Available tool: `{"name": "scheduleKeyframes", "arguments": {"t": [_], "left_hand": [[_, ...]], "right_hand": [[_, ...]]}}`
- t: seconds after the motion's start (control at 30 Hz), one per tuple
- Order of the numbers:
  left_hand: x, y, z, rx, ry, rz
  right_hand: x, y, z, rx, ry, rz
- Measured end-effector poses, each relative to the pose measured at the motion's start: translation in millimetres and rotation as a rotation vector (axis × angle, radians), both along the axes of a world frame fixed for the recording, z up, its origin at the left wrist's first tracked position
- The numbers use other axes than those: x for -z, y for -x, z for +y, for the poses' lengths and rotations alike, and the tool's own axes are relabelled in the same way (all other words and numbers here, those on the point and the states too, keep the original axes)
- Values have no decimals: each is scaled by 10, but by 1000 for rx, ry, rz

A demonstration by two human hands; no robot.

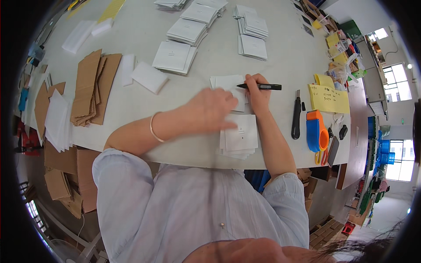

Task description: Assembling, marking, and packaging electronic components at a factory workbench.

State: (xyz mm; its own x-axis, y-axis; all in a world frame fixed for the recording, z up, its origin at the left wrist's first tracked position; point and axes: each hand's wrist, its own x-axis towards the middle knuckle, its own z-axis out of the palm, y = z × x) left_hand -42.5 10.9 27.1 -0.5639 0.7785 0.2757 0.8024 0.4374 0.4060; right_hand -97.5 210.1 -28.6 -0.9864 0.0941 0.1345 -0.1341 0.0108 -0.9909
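My right hand point(258, 92) grips a black marker point(272, 87), its tip pointing left over a stack of white paper sheets point(222, 81). My left hand point(206, 111) hovers over the lower part of that stack, smeared by motion. Its thumb stands apart from the half-bent fingers, and nothing shows in them. Close to the table's front edge, between my forearms, lies a second pile of white sheets point(240, 138) with small dark marks on top. Part of the first stack is hidden behind my left hand.
Marked white stacks point(175, 57) fill the far middle. Cardboard pieces point(90, 87) and white foam blocks point(150, 77) lie left. On the right are a black utility knife point(296, 118), a blue-and-orange tape dispenser point(316, 131), yellow notes point(329, 98) and orange-handled scissors point(321, 157).
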Motion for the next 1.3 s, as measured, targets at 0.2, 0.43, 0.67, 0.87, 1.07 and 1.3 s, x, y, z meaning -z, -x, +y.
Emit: {"name": "scheduleKeyframes", "arguments": {"t": [0.2,0.43,0.67,0.87,1.07,1.3], "left_hand": [[303,371,-110,-171,104,-9],[300,316,-19,-285,111,-90],[444,322,37,-365,21,20],[461,332,34,-363,7,14],[393,320,16,-367,46,-35],[373,315,23,-393,77,-53]], "right_hand": [[-34,-42,-75,-132,-192,26],[-29,-30,-98,-88,-170,18],[-37,11,-144,-94,-260,102],[-39,15,-166,-105,-316,124],[-33,-22,-109,-74,-237,50],[-38,-78,-81,-125,-249,48]]}}
